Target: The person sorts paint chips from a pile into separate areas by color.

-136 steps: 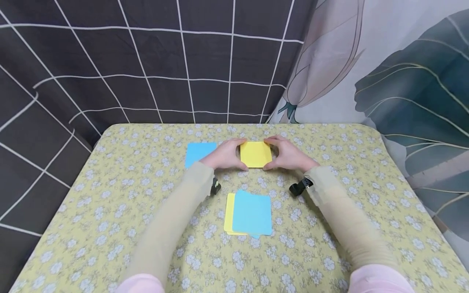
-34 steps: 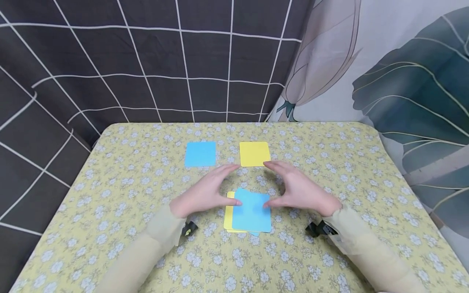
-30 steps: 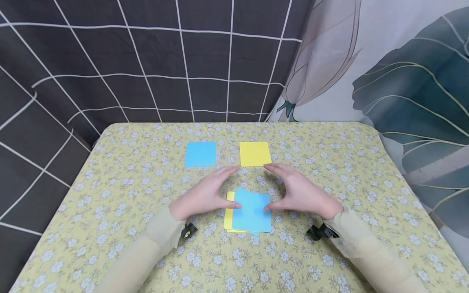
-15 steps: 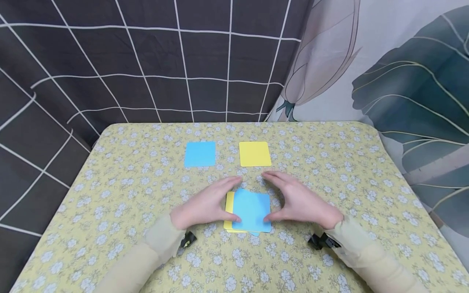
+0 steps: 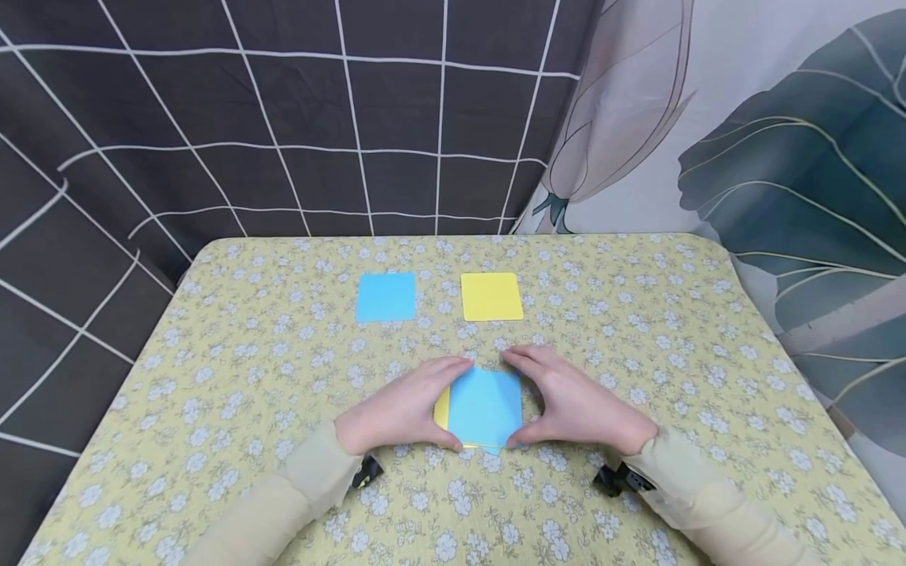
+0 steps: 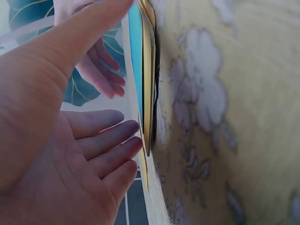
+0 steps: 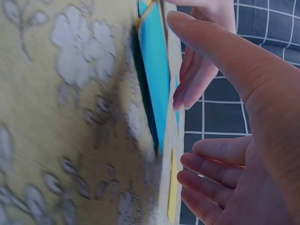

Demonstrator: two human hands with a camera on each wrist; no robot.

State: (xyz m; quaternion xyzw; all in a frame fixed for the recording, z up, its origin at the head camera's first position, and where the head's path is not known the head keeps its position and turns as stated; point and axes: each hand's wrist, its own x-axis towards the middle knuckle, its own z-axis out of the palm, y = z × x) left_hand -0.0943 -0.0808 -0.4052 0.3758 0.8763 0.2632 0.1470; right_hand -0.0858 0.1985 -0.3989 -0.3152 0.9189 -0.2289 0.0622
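A loose stack of square cards (image 5: 485, 409) lies near the middle of the table, light blue on top with a yellow card (image 5: 441, 410) showing at its left side. My left hand (image 5: 406, 405) is at the left of the stack, its thumb by the near corner and its fingertips by the far one. On the other side my right hand (image 5: 580, 405) mirrors it, thumb low and fingers reaching past the far edge. Both wrist views show the fingers extended and relaxed beside the cards' edges. In the left wrist view, layered yellow edges (image 6: 149, 84) appear under the blue.
Farther back lie a blue card (image 5: 386, 297) on the left and a yellow card (image 5: 491, 297) to its right, with a gap between them. A yellow flowered cloth (image 5: 233, 393) covers the table. Dark checked fabric (image 5: 283, 118) hangs behind, a patterned curtain (image 5: 778, 196) at right.
Earlier both hands held the back yellow card by its sides; they have let go of it and drawn back toward me, coming down around the near stack.
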